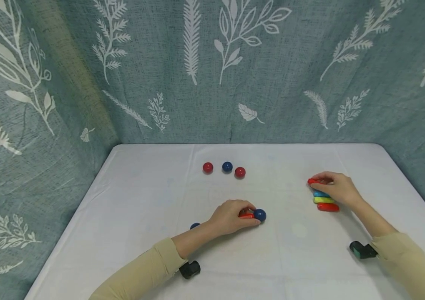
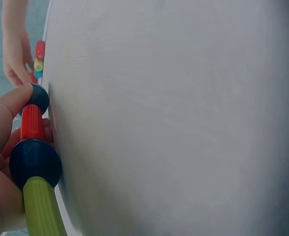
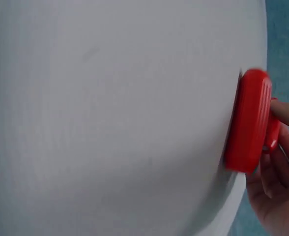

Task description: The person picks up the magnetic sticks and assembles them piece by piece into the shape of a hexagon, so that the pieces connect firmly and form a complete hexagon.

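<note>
My left hand (image 1: 231,216) holds a joined row of toy pieces near the middle of the table. At the fingertips is a blue ball (image 1: 260,215), followed by a red rod (image 1: 247,216). In the left wrist view a second blue ball (image 2: 35,162) and a green rod (image 2: 42,209) continue the row under the palm. At the right, my right hand (image 1: 338,189) pinches a red rod (image 1: 313,181). Beside it lie a blue rod (image 1: 321,194), a yellow-green rod (image 1: 323,200) and another red rod (image 1: 328,207), side by side.
Toward the back of the white table (image 1: 141,187) sit a red ball (image 1: 207,168), a blue ball (image 1: 227,167) and another red ball (image 1: 240,172). A partly hidden blue ball (image 1: 195,225) shows behind the left wrist. A patterned curtain (image 1: 212,112) borders the table.
</note>
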`<state>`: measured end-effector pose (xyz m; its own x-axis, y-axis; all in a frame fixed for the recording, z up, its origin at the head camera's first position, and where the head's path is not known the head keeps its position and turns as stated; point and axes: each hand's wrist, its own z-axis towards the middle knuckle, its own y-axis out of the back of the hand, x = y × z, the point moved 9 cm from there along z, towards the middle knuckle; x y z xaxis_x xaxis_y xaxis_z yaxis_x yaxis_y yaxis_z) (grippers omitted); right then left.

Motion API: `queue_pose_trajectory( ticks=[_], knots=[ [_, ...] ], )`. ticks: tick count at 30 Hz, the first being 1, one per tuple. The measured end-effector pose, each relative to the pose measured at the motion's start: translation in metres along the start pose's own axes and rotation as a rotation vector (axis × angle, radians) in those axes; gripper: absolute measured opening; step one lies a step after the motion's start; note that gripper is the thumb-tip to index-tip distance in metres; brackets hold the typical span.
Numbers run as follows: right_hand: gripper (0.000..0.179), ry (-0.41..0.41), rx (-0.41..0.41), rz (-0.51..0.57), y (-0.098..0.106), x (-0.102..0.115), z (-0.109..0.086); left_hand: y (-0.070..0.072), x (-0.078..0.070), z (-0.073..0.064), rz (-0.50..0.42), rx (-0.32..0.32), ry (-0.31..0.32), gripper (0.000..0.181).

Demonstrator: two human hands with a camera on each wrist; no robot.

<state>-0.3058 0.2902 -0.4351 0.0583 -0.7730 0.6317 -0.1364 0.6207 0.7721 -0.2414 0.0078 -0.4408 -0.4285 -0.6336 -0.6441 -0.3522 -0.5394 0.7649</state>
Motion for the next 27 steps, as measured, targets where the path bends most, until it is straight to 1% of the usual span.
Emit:
queue_pose_trajectory(
  ticks=[3,6,9,12,17,20,27],
  knots=[
    [0.039,0.074,-0.025,0.013,-0.005,0.018,-0.004,-0.001,0.001,0.0,0.0,0.0,0.002,0.037],
    [0.032,0.172,-0.01,0.045,-0.017,0.043,-0.009,-0.001,0.001,-0.001,0.0,-0.005,0.001,0.036],
    [0.026,0.262,0.031,0.071,-0.033,0.065,-0.015,-0.001,0.001,-0.001,-0.001,-0.008,-0.001,0.036],
    [0.022,0.338,0.083,0.085,-0.049,0.08,-0.022,-0.001,0.002,0.0,-0.009,-0.007,-0.006,0.036],
    [0.022,0.407,0.194,0.112,-0.073,0.095,-0.031,0.0,0.003,-0.001,-0.039,-0.012,-0.021,0.034],
    [0.022,0.429,0.248,0.117,-0.083,0.1,-0.035,0.002,0.003,-0.002,-0.054,-0.016,-0.026,0.033],
    [0.022,0.449,0.307,0.135,-0.095,0.112,-0.038,0.004,0.004,-0.004,-0.064,-0.023,-0.035,0.032]
  ],
)
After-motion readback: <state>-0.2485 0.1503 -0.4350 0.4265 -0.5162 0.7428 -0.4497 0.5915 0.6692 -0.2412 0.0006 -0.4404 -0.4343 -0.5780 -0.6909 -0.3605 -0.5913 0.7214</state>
